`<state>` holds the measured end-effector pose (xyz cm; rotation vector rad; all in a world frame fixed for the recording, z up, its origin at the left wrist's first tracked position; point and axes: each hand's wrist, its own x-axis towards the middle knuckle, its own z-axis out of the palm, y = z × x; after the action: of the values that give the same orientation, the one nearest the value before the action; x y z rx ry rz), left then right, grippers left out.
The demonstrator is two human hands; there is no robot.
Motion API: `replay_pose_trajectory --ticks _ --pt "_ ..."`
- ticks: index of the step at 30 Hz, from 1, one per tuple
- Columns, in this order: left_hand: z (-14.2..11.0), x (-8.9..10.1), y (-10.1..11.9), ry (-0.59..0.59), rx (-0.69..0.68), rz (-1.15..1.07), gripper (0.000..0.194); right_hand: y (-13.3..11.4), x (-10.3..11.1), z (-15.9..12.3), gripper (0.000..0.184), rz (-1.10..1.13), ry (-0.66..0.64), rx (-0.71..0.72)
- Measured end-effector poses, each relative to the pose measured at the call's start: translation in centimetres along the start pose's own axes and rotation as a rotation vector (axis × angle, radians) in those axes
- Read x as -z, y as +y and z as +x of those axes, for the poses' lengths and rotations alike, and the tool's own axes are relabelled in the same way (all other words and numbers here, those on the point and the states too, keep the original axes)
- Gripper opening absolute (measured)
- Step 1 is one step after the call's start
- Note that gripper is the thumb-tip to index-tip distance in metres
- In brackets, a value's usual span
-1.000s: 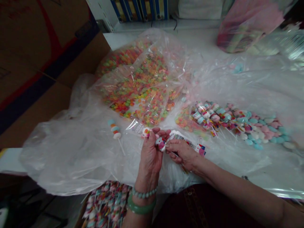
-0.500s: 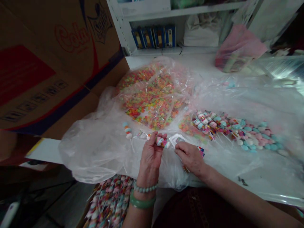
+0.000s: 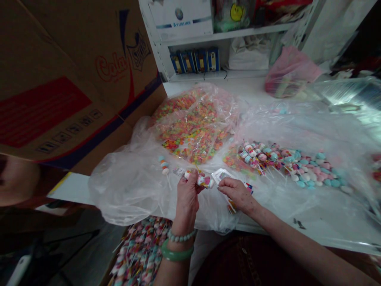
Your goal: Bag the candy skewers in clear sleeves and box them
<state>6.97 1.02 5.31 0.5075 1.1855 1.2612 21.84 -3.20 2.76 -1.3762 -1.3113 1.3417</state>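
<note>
White shelves (image 3: 238, 35) are standing behind the plastic-covered table (image 3: 253, 85), and a carton (image 3: 74, 51) is looming at ten o'clock. The left hand (image 3: 188, 194) is gripping a wrapped candy (image 3: 205, 182) between thumb and fingers, above the table's near side. The right hand (image 3: 238, 194) is now hovering apart from the candy, no longer touching its end as a second ago, so the left is holding it alone. The right fingers are curling by white wrappers (image 3: 220, 174); whether they are gripping anything, I cannot tell. From the left hand, an unwrapped skewer (image 3: 165, 169) is lying at ten o'clock, a clear bag (image 3: 226, 95) is holding gummies (image 3: 196, 147) at twelve, and heaped lollipops (image 3: 143, 250) are sitting at seven, below the table edge.
</note>
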Motion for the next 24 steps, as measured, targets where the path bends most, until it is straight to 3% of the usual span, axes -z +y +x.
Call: replay_pose_trajectory --ticks 4,10,13,18,21,24 --pt "-0.2 -0.4 -0.8 -0.102 0.011 -0.154 0.027 0.3 -0.8 -0.3 0.014 -0.128 0.072 0.088" --pt "0.4 -0.3 -1.4 -0.175 0.182 -0.415 0.019 1.3 -1.7 -0.8 0.015 -0.365 0.121 0.186" --pt "0.3 -0.5 -1.9 -0.185 0.164 -0.416 0.02 1.2 -2.4 -0.9 0.016 -0.287 0.119 0.173" --pt "-0.5 -1.2 -2.9 -0.196 0.168 -0.335 0.028 0.3 -3.8 -0.1 0.018 0.033 0.179 0.094" --pt "-0.6 -1.0 -3.3 -0.22 0.214 -0.357 0.036 0.0 -3.9 0.5 0.021 0.076 0.223 0.048" --pt "-0.3 -0.2 -3.4 -0.25 0.279 -0.263 0.042 0.1 -3.4 0.6 0.017 0.069 0.181 0.039"
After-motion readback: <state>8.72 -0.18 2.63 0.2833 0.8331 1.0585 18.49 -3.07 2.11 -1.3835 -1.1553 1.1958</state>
